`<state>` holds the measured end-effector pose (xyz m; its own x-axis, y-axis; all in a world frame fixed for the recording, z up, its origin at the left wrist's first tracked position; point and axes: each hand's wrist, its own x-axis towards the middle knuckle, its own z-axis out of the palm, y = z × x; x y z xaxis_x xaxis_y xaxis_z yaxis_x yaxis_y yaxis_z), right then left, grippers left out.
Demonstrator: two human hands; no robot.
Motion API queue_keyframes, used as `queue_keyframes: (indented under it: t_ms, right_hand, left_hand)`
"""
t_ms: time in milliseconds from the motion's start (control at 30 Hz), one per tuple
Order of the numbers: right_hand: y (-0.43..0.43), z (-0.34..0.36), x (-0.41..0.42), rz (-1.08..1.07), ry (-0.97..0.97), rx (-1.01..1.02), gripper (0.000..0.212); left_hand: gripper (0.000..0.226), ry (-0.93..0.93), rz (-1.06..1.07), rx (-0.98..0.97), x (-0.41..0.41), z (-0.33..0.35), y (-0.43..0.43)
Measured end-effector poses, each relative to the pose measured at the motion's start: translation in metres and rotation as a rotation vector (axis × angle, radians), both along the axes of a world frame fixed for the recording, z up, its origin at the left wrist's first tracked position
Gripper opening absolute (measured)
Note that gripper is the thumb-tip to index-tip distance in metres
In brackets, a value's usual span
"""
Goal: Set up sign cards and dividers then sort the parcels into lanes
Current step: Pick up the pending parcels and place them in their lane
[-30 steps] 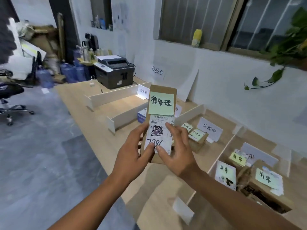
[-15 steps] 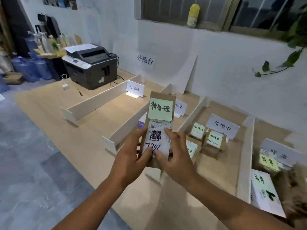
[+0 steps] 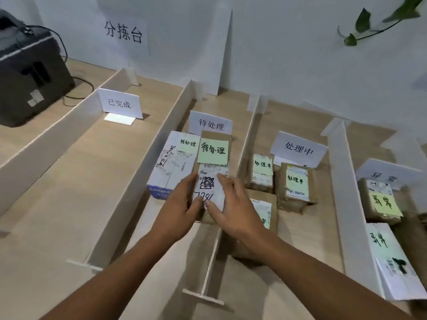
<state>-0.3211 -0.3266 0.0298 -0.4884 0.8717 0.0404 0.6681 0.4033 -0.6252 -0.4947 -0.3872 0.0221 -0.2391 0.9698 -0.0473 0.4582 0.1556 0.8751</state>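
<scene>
Both hands hold a flat brown parcel bearing a green note and a white shipping label. My left hand grips its near left edge and my right hand its near right edge. The parcel is over the second lane, right beside a white box parcel with a green note. Behind them stands the lane's white sign card. Upright white dividers wall this lane. Whether the held parcel rests on the table is hidden.
The left lane holds only a sign card. The third lane has a sign card and three brown parcels. Far right, several parcels sit by another sign card. A black printer stands far left.
My hands have carried the parcel forward and down from chest height into the second lane, beside the white box. The view has swung right and closer to the lanes.
</scene>
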Motion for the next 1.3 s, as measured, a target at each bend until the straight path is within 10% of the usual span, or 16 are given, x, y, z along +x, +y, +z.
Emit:
queue_keyframes:
  t_ms: [367,733,1067,1300]
  right_hand:
    - [0.085,-0.064,-0.029,-0.067,-0.351,0.36,0.071]
    - [0.1,-0.094,-0.049,-0.047,-0.699,0.125,0.075]
    - [0.063,0.001,0.034,-0.303,-0.329,0.054,0.072]
    - [-0.056,0.093,0.225,-0.471,-0.29,0.213,0.071]
  left_hand:
    - [0.056,-0.037,-0.124,-0.077,-0.021,-0.075,0.099]
    - [0.079,0.101,-0.222,-0.325,-0.012,-0.094,0.134]
    - [0.047,0.246,-0.393,-0.052,-0.005,-0.015,0.118]
    - [0.086,0.375,-0.693,0.121,0.113,0.07,0.056]
